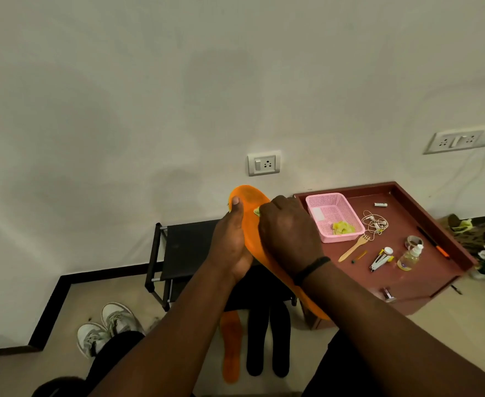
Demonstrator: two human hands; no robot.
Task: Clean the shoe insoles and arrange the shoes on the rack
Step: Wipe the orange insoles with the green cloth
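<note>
Insole [251, 222], orange: L hand [231, 242] fingers grip it; R hand [288, 233] fingers pinch yellow cloth [257, 211].

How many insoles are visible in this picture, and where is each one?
4. One orange insole is held in both hands. A second orange insole lies on the floor, with two black insoles beside it. More may be hidden under the arms.
</note>
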